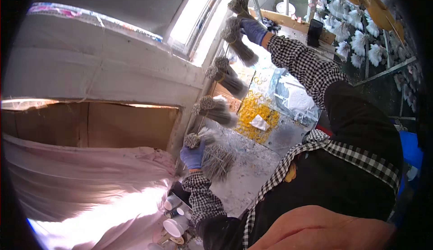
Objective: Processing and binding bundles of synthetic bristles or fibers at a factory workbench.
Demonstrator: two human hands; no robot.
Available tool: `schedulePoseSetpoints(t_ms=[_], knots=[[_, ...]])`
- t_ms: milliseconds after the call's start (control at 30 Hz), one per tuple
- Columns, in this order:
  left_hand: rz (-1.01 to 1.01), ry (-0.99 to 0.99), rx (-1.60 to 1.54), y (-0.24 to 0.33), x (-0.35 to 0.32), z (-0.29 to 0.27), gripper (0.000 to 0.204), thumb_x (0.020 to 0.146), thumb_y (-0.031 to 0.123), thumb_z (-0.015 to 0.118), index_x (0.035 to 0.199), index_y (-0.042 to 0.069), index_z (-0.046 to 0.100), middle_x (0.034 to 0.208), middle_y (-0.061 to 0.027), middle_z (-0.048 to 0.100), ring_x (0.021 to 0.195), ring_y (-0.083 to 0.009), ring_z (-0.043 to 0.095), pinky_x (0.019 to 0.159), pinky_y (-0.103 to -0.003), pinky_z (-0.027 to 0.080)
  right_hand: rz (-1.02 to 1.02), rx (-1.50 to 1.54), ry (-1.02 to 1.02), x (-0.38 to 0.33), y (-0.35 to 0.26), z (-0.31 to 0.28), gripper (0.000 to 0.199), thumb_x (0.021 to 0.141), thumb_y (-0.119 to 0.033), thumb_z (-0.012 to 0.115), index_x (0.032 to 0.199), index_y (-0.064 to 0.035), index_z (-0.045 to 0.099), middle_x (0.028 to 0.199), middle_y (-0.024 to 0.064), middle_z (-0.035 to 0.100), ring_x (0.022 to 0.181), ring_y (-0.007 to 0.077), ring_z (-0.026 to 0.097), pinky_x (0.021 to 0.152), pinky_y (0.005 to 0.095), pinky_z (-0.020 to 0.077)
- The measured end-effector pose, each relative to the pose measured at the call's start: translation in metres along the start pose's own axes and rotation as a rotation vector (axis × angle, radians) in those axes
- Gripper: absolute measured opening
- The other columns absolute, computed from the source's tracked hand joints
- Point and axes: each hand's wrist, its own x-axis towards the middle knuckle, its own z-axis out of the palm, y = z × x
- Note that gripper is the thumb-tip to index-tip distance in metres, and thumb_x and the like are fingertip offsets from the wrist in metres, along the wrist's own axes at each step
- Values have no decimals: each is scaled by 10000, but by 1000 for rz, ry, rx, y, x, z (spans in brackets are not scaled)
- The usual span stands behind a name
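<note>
Five or so is too many to count exactly: several tied bundles of thin grey bristles, among them a middle bundle, form a slanting row on a string beside the wall. My left hand, in a blue-purple glove, is closed round the lowest bundle. At the upper end, my gloved right hand grips the tail of the topmost bundle; its fingertips are partly hidden. Another bundle hangs right beside that hand. Below the row, a loose heap of grey bristles lies next to my left hand.
Many yellow rings and a white scrap lie on the worktable. A clear bag with white material is beside them. A black cup stands farther off. White fluffy bunches hang at right; white cups sit below.
</note>
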Motion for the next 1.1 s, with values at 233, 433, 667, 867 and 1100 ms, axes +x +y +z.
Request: schedulePoseSetpoints(t_ms=[233,433,667,867,1100], knots=[[63,-115,-75,-40,25,-38,481,764,433,800,1062,70,700,1007,-50,738,924,-191,707,862,-308,539,-88,-50,-67,15,-40,-3,318,914,7,480,1181,-72,634,1168,143,654,1087,252,624,941,331,484],[294,-218,-393,1,98,-16,352,768,181,832,1055,33,692,973,-41,722,841,-123,671,816,-284,544,-52,110,330,3,87,-2,82,760,14,586,786,-45,637,820,88,646,788,211,651,700,304,523],[66,-313,-929,-44,110,-40,383,757,249,835,1034,38,674,976,-42,705,882,-171,665,874,-311,527,221,564,339,16,52,16,198,928,-58,473,986,-26,661,827,149,658,788,255,639,751,342,496],[-24,-40,-56,-97,4,-121,436,703,283,874,1001,23,690,937,-44,723,840,-160,679,795,-328,557,211,466,26,-5,-136,25,146,917,-79,535,948,-31,669,845,128,682,761,218,651,700,335,519],[181,-145,-147,-28,-35,-183,449,659,115,884,1043,-5,685,960,-63,723,840,-153,682,789,-311,567,364,977,256,-94,-94,36,198,956,-91,566,1107,-3,658,1001,40,702,889,129,639,798,281,518]])
